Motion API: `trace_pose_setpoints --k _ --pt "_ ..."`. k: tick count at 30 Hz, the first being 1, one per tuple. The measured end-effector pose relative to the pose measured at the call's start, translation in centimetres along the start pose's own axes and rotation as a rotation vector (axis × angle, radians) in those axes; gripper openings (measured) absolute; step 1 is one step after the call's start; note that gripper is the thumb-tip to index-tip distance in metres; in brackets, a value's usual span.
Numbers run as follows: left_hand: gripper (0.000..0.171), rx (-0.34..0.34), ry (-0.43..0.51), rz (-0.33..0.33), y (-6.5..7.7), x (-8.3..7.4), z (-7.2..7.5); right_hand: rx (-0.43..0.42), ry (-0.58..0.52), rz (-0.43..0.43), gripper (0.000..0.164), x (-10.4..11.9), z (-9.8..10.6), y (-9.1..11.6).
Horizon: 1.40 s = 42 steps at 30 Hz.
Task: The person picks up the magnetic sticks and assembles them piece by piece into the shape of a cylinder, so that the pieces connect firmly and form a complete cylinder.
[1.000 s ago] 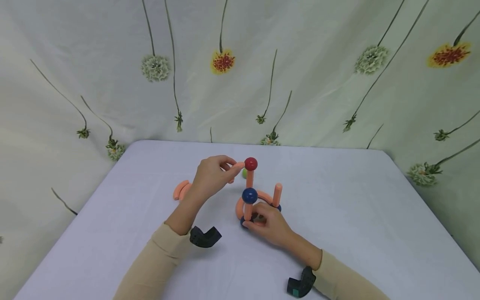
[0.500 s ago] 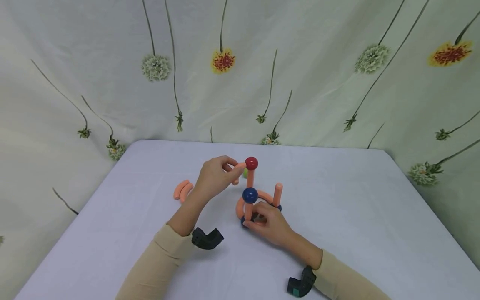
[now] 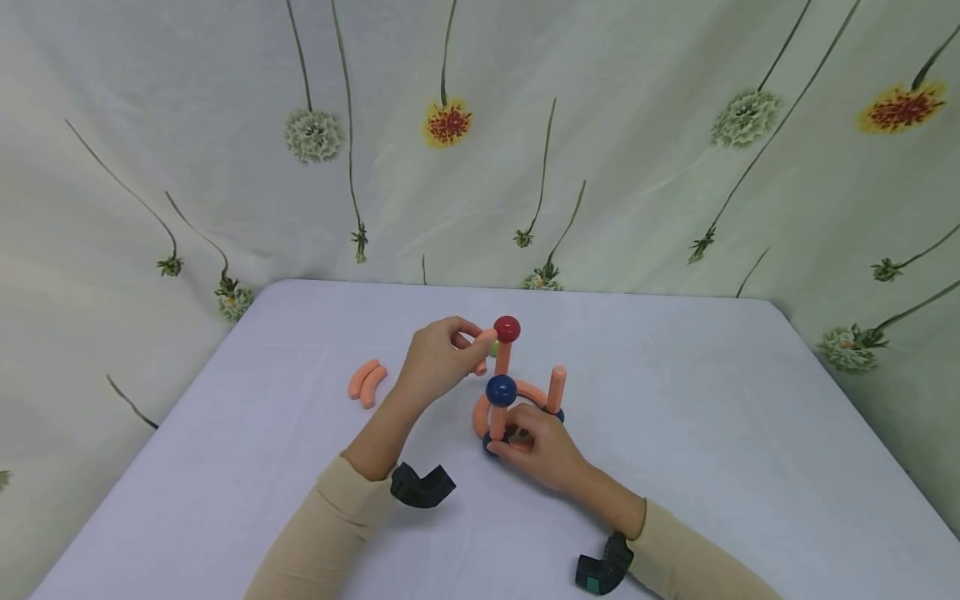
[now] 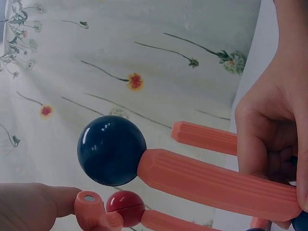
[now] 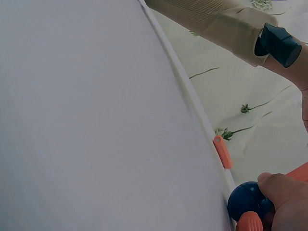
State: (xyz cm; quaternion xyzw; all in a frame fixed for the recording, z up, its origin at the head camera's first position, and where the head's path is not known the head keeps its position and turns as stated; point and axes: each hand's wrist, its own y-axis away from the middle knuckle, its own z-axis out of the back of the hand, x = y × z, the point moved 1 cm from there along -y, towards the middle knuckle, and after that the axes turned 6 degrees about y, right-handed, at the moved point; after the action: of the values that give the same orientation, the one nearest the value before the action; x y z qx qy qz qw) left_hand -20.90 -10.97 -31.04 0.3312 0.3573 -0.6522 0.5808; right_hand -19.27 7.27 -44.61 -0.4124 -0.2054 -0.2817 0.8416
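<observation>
My left hand (image 3: 442, 358) pinches a curved orange stick (image 4: 89, 209), one end right at a red ball (image 3: 507, 328). That ball tops an upright orange stick (image 3: 503, 358) at the back of a ball-and-stick build. Nearer stands another upright stick (image 3: 498, 422), capped by a blue ball (image 4: 111, 150). At its foot my right hand (image 3: 546, 450) pinches a lower blue ball (image 5: 245, 202) with thumb and fingers. Curved sticks (image 3: 480, 415) form a ring at the base, partly hidden by the right hand. A bare upright stick (image 3: 557, 389) rises at the right.
Two loose curved sticks (image 3: 367, 383) lie on the white-covered table (image 3: 225, 467), left of the build. A green ball (image 3: 494, 348) shows partly behind the left fingers. Flowered cloth (image 3: 622, 167) hangs beyond the back edge. Each wrist wears a black device (image 3: 422, 485).
My left hand has shifted slightly right and toward me with the curved stick. The red ball leans a little further right. The right hand stays in place.
</observation>
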Motion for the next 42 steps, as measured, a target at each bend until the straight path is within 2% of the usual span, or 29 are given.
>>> trace_pose_setpoints --k 12,25,31,34,38,40,42 --pt "0.039 -0.041 0.031 -0.005 0.4 -0.1 -0.6 0.002 -0.009 0.004 0.020 0.1 0.1 -0.1" --pt "0.037 -0.053 0.043 -0.005 0.5 0.0 -1.1 0.001 -0.002 -0.002 0.018 0.0 0.1 -0.1" --pt "0.044 -0.038 0.063 -0.005 0.5 0.2 -1.1 -0.003 0.023 0.013 0.020 0.1 0.3 0.0" --pt "0.049 -0.024 0.118 0.008 0.1 1.0 -1.0 -0.007 0.034 0.015 0.020 0.1 0.4 0.0" --pt "0.049 0.016 0.248 0.079 -0.9 3.0 -1.0 -0.002 0.027 0.011 0.020 0.2 0.3 -0.1" --pt "0.044 0.048 0.264 0.109 -1.3 4.0 -1.2 -0.004 0.021 0.013 0.020 0.1 0.2 0.0" --pt "0.039 0.086 0.223 0.113 -1.5 5.0 -1.6 -0.007 0.017 0.014 0.019 0.1 0.1 0.0"
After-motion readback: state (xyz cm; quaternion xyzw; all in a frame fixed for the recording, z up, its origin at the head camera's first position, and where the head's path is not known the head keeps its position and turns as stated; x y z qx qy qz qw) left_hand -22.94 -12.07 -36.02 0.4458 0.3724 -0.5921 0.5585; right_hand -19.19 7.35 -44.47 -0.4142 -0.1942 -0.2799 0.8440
